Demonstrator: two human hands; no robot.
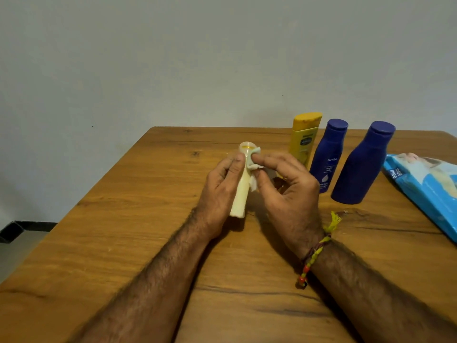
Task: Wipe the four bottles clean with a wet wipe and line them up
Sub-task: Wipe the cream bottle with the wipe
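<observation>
My left hand [222,186] grips a slim cream-coloured bottle [241,194], held tilted above the wooden table [123,243] with its cap end pointing away from me. My right hand [286,186] pinches a small white wet wipe [253,167] against the bottle's upper side, near the cap. Three other bottles stand upright at the back right: a yellow bottle [305,137], a small dark blue Nivea bottle [327,157] and a larger dark blue bottle [362,164]. They stand close together in a rough diagonal row.
A blue pack of wet wipes [425,186] lies at the table's right edge, beside the larger blue bottle. A plain wall rises behind the table. The floor and a dark skirting show at the lower left.
</observation>
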